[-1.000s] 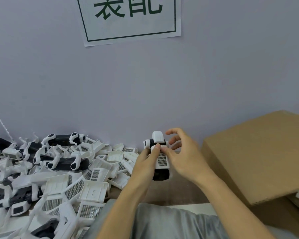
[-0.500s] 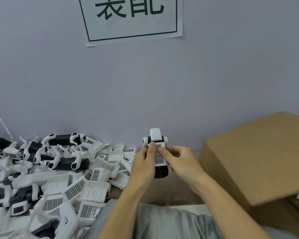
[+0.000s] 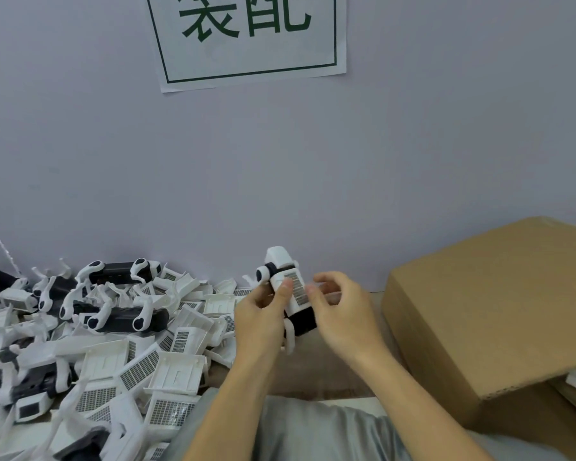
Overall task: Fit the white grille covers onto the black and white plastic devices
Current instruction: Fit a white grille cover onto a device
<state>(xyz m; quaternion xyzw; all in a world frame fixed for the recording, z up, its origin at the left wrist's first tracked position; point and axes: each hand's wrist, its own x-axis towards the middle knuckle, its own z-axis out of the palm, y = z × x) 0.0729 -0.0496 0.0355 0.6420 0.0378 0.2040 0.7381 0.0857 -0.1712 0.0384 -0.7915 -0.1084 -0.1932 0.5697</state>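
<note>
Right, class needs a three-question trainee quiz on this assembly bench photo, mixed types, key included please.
1. True or false: the cardboard box sits on the person's right.
2. Which hand grips the device? A left hand B right hand C neither
3. Fill in: the loose grille covers lie piled to the person's ____.

Key: 1 true; 2 A, its thumb pressing on the grille while the right hand's fingers hover beside it; 3 left.

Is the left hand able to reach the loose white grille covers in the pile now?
Probably not yet: the left hand grips the device. The pile of grille covers lies just beside it, uncovered, so it seems reachable once freed.
</note>
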